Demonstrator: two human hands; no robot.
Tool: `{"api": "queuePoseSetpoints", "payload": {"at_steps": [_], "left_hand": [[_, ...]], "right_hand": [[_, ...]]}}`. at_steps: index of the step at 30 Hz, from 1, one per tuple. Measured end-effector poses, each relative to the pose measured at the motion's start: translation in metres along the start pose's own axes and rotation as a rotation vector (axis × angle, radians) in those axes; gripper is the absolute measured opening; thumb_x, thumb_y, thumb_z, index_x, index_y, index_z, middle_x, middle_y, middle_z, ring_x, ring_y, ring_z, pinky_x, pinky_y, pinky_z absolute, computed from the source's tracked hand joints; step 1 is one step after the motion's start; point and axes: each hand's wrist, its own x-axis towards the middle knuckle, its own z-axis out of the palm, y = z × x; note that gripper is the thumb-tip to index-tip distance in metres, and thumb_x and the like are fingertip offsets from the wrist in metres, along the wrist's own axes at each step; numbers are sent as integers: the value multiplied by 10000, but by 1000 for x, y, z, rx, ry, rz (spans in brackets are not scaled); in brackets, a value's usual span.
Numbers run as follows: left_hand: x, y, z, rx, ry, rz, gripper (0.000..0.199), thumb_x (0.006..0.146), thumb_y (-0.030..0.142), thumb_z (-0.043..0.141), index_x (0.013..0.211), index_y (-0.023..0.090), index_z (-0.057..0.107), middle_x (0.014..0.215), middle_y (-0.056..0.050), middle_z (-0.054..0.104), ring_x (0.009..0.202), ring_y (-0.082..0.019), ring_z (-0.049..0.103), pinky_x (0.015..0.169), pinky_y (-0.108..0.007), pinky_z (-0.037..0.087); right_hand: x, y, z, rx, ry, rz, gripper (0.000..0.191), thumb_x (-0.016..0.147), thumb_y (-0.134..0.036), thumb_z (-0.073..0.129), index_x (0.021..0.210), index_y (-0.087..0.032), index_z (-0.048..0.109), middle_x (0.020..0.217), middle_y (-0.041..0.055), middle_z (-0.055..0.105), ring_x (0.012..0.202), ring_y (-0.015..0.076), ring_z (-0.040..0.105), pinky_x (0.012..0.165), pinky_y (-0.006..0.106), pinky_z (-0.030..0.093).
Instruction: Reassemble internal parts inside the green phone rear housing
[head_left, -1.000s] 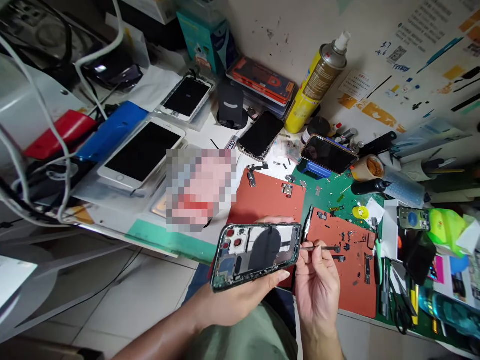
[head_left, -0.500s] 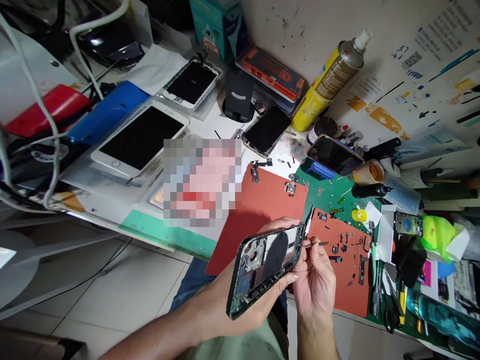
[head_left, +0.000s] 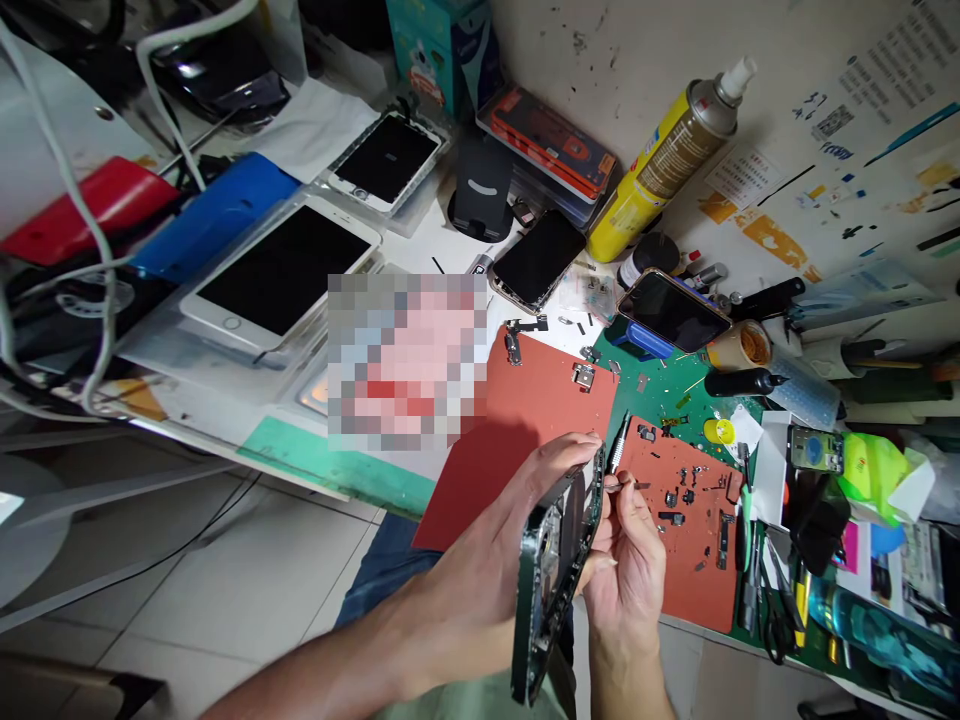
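My left hand (head_left: 499,545) is wrapped round an opened phone housing (head_left: 534,575) and holds it tilted on edge over the front of the desk. Its inside faces right, and bare internal parts show along the dark rim. At the housing's upper right edge, my right hand (head_left: 628,560) pinches a thin metal tool (head_left: 639,486); its exact kind and its tip are hard to make out. Just beyond the fingers a silver screwdriver (head_left: 619,445) lies on the mat. Small phone parts (head_left: 679,495) are scattered on the red mat (head_left: 694,590) to the right.
Several phones, among them a white one (head_left: 281,270), lie across the back and left. A yellow spray can (head_left: 660,165) stands by the wall. Scissors (head_left: 780,600) and a blue bottle (head_left: 877,620) crowd the right side. A pixelated patch covers the middle left.
The phone housing has turned more on edge in my left hand, its lower end swinging right and down. My right hand keeps its pinch on the thin tool and has shifted slightly left.
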Motion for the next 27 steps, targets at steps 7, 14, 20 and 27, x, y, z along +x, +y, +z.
{"api": "queuePoseSetpoints", "payload": {"at_steps": [7,14,20,27], "left_hand": [[-4,-6,-6,266,-118,21,917,857,76,831,1670,335,495,1722,-92,493,1632,-393,404,1396,-568,245],[-1,2,-4,212,-105,23,873,854,-13,764,1616,359,560,1679,-66,551,1600,-364,457,1375,-561,311],[3,4,-2,65,-55,0,775,820,22,805,1518,330,666,1628,-69,602,1599,-393,447,1363,-610,318],[1,1,-2,77,-26,7,781,796,20,823,1509,303,672,1614,-100,608,1594,-417,452,1360,-629,324]], "right_hand": [[0,-4,-3,-2,-49,55,154,880,-295,906,964,-229,795,956,9,807,781,125,758,633,216,647],[0,-4,0,-41,-52,63,196,858,-305,921,984,-229,792,958,9,800,733,124,743,665,252,667],[-1,-1,6,-55,-41,53,206,870,-349,908,970,-219,783,941,9,796,739,132,746,705,276,679],[-1,-3,5,-81,-77,40,202,899,-363,886,972,-212,773,947,20,795,751,138,750,713,286,691]]}}
